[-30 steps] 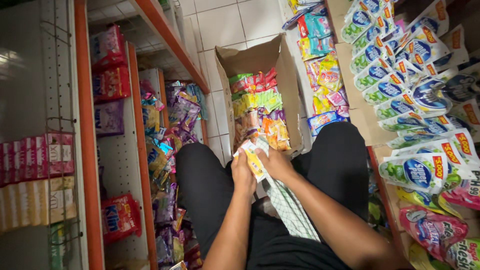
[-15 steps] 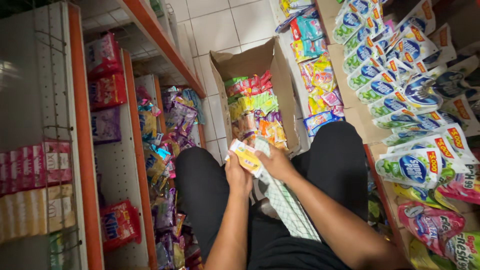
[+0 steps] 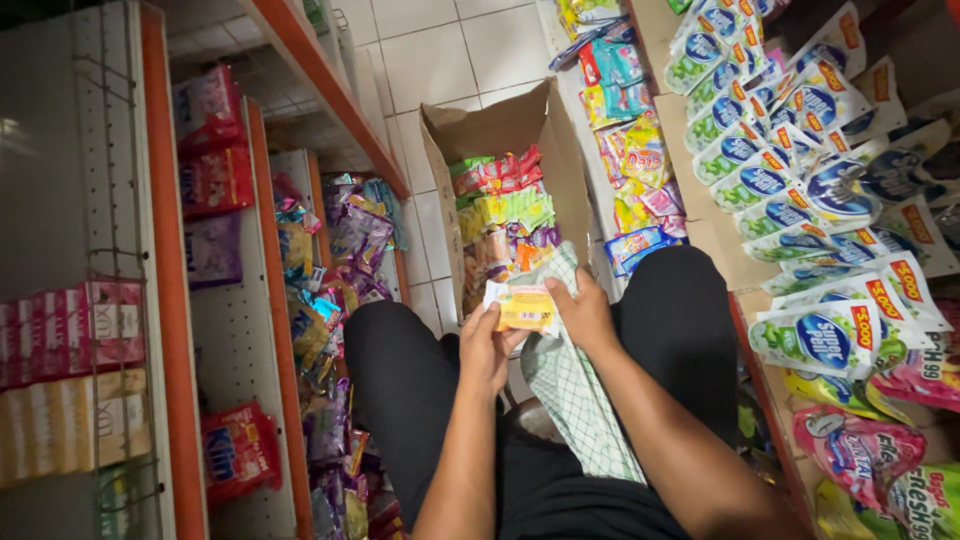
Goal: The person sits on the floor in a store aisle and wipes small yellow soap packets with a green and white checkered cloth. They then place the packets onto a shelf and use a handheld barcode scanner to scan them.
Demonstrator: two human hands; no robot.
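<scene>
Between the knees, over the near end of an open carton (image 3: 500, 125), both hands hold one small yellow-and-white sachet (image 3: 524, 306). Left hand (image 3: 487, 350) pinches its left edge, thumb on top and fingers curled under; right hand (image 3: 583, 315) grips the right edge the same way, fingers closed round it and also lying on a green-checked cloth (image 3: 575, 385) that drapes down over the lap. Neither hand is open; each is shut to a pinch on the packet. It sits flat and level, face up, stretched lightly between them. By its look it is a thin film pouch: very light, soft, easily creased, and slick on the printed face, so the sealed edges are the fair places to hold, as both hands do now. Whether a second packet lies beneath it I cannot tell, since the fingers hide the underside. Inside the carton lie rows of red, yellow, orange and purple sachets (image 3: 505, 205). Orange-edged shelves (image 3: 260, 250) stand to the left, stocked with purple and red packs, and green-and-blue pouches (image 3: 790, 190) crowd the display on the right.
</scene>
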